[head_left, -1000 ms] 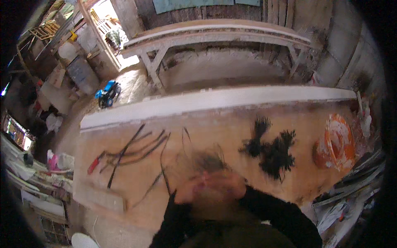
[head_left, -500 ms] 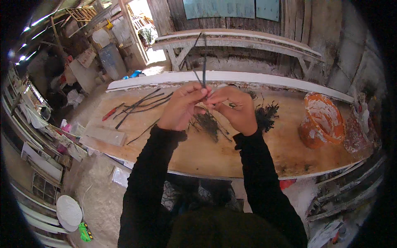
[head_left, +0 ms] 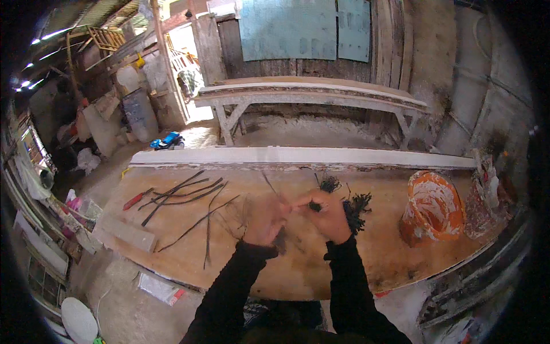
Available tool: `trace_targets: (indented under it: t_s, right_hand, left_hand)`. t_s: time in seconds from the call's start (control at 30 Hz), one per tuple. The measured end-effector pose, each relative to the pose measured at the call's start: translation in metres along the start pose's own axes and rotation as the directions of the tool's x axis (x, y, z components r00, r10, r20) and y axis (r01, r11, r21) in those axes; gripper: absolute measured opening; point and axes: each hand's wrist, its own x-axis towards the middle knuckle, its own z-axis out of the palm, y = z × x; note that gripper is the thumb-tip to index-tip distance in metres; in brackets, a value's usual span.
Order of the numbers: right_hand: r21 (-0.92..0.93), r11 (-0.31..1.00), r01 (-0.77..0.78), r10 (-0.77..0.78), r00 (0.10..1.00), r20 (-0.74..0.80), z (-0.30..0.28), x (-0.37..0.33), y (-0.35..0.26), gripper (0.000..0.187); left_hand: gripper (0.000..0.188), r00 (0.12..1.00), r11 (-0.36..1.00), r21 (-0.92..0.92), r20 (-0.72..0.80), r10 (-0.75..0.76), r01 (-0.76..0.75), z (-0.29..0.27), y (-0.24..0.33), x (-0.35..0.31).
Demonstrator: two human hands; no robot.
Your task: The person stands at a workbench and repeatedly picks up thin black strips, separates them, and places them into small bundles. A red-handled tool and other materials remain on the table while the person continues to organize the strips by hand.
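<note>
My left hand [head_left: 266, 221], smeared by motion, meets my right hand [head_left: 325, 215] over the middle of the table. A thin dark stick [head_left: 269, 183] rises from between them, seemingly from the left fingers. The right thumb and forefinger are pinched together beside it; whatever lies between them is hidden. Some fine brown strands [head_left: 234, 221] show faintly beside the left hand. Close by the right hand are a dark bushy clump [head_left: 358, 213] and a smaller dark tuft [head_left: 329, 183]. Several dark sticks [head_left: 183, 198] lie crossed on the left of the table.
On the wooden table [head_left: 378, 264] sit a red slim tool [head_left: 137, 199], a flat pale board [head_left: 125, 232] and an orange bucket [head_left: 433, 209] crusted white. A long white beam [head_left: 321, 156] runs along the far edge. Behind stands a bench [head_left: 315, 94]; a blue toy [head_left: 168, 141] lies beyond the table's left end.
The whole view has tilted up, so the table sits lower in it. My hands have come down closer to the tabletop. The dark sticks that stood tall above them now show only a short thin end.
</note>
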Motion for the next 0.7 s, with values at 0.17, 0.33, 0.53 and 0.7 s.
trace_targets:
  t_s: [0.17,0.33,0.53,0.7]
  right_hand:
    - [-0.236,0.960,-0.150,0.082,0.958,-0.273,0.047,-0.020,0.091,0.010]
    - [-0.564,0.825,-0.037,-0.094,0.975,-0.201,0.064,-0.016,0.129,0.013]
    - [-0.084,0.949,-0.305,0.292,0.946,-0.138,0.079,-0.021,0.148,0.021]
    - [-0.327,0.942,-0.071,0.105,0.991,0.086,0.070,-0.035,0.179,0.025]
  left_hand:
    - [0.011,0.967,0.959,0.151,-0.126,-0.222,0.240,-0.072,-0.044,0.035]
    - [0.006,0.922,0.934,0.190,-0.307,-0.237,0.303,-0.088,-0.044,0.040]
    - [0.011,0.912,0.802,0.445,-0.286,-0.294,0.398,-0.099,-0.035,0.043]
    - [0.011,0.987,0.724,0.675,-0.048,-0.153,0.145,-0.115,-0.036,0.047]
